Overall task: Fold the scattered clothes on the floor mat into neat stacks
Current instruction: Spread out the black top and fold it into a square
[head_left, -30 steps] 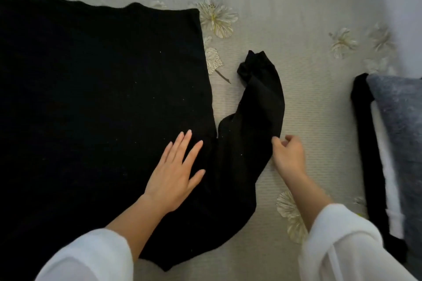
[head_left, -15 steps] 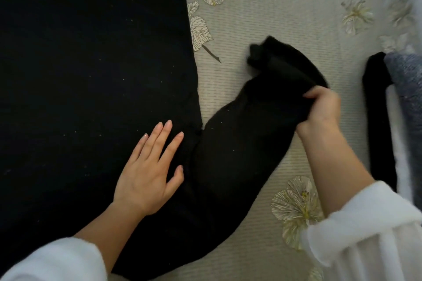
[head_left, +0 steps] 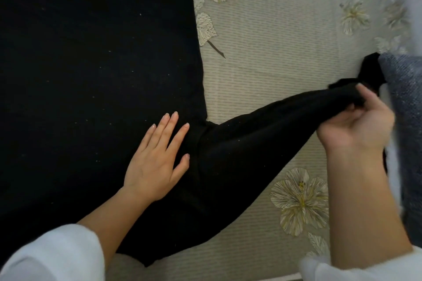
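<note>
Pressing on the black knit sweater [head_left: 91, 75], the left hand [head_left: 157, 162] is lying flat, grip apart; the right hand [head_left: 356, 127] grip is clamping the sweater's outstretched sleeve [head_left: 251, 143].

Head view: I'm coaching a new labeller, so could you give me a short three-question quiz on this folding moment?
1. True or false: the left hand lies flat, fingers straight, on the black garment.
2. The right hand grips the garment's: A) sleeve B) collar C) waistband?
3. Fill in: the floor mat is printed with pale ____.
Key: 1 true; 2 A; 3 flowers.
</note>
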Available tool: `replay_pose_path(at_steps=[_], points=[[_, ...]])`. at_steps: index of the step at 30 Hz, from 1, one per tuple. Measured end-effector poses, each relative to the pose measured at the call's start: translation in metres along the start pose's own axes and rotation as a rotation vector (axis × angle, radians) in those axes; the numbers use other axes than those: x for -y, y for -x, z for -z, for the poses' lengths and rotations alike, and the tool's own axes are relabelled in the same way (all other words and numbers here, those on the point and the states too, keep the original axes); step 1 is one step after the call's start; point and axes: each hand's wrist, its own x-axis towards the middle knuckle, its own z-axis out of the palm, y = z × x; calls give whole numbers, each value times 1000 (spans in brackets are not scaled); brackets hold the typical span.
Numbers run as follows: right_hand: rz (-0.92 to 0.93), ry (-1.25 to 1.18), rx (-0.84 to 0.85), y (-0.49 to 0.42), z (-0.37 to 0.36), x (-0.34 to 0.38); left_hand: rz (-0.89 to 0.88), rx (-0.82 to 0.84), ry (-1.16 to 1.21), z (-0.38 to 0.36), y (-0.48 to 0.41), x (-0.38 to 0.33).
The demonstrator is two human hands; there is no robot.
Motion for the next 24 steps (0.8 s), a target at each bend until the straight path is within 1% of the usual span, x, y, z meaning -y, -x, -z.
replay_pose_path(at_steps=[2, 4, 5, 6, 7, 8, 9, 10, 11, 12, 13, 15, 17, 18, 20, 21, 22, 23, 24], points=[[99, 47, 20, 12, -26, -11, 6, -14, 140, 3, 8, -7], [232, 134, 38, 29, -58, -33, -25, -16, 299, 6, 22, -21], [286, 209, 103, 39, -76, -49, -53, -13, 340, 6, 30, -29], [318, 331, 224, 53, -95, -65, -78, -8, 358, 4, 38, -36], [321, 509, 393, 66, -112, -80, -95, 10, 352, 2, 43, -41], [284, 724, 589, 77, -124, -95, -103, 29, 335, -2, 48, -43], [206, 940, 784, 85, -130, -109, -113, 59, 309, -6, 53, -42], [118, 1141, 934, 90, -131, -122, -120, 95, 285, -9, 56, -41], [52, 1307, 1015, 91, -126, -133, -125, 134, 269, -12, 60, -39], [35, 1447, 1027, 88, -116, -143, -136, 167, 267, -13, 63, -38], [54, 1564, 1002, 82, -103, -149, -166, 206, 241, -14, 67, -38], [72, 1728, 893, 71, -72, -156, -250, 238, 95, -18, 72, -40], [84, 1840, 820, 63, -40, -159, -233, 233, -26, -17, 74, -40], [101, 1886, 811, 60, -28, -161, -246, 248, -40, -14, 75, -39], [157, 1941, 808, 55, -12, -165, -369, 239, -10, -11, 76, -29], [198, 1952, 794, 54, -9, -168, -407, 177, -1, -7, 77, -21], [247, 1954, 772, 54, -6, -172, -409, 104, 9, 0, 78, -9], [323, 1960, 746, 56, -4, -175, -377, 36, 26, 7, 79, 5], [440, 1987, 725, 59, -2, -179, -323, -19, 72, 13, 78, 22]])
